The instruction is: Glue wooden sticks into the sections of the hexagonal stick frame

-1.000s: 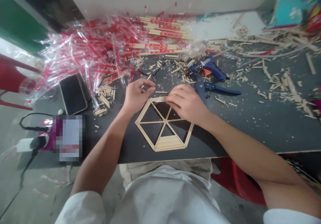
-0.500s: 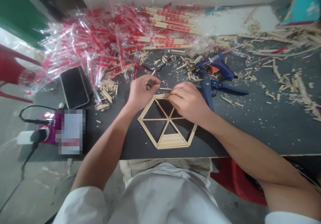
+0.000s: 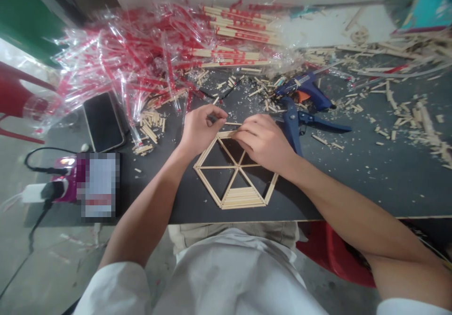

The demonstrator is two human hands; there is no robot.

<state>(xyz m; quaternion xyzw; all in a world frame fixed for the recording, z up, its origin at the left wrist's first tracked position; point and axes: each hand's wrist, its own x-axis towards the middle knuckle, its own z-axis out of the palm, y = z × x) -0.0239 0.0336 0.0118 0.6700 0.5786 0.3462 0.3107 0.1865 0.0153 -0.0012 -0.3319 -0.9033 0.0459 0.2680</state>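
Observation:
A flat hexagonal frame (image 3: 208, 189) of thin wooden sticks lies on the dark tabletop, with spokes meeting at its centre. Several sticks (image 3: 243, 196) are packed side by side in its near segment. My right hand (image 3: 266, 141) rests over the far side of the frame, fingers bent and pinched on a stick of that edge; the fingertips are partly hidden. At the far left corner, my left hand (image 3: 199, 129) is curled with thumb and forefinger brought together; whatever they hold is too small to make out. A loose stick (image 3: 233, 124) lies just beyond the frame, between both hands.
Right of my hands lie a blue cutter (image 3: 293, 122) and a blue glue gun (image 3: 310, 91). Clear and red wrappers (image 3: 134, 56) heap up at the back left, near packed sticks (image 3: 243, 30). A phone (image 3: 103, 122), a power adapter (image 3: 67, 178) and stick offcuts (image 3: 151, 124) sit leftward.
Both hands stay almost in the same place. The right fingers have shifted very slightly left along the frame's far edge; the frame itself lies still.

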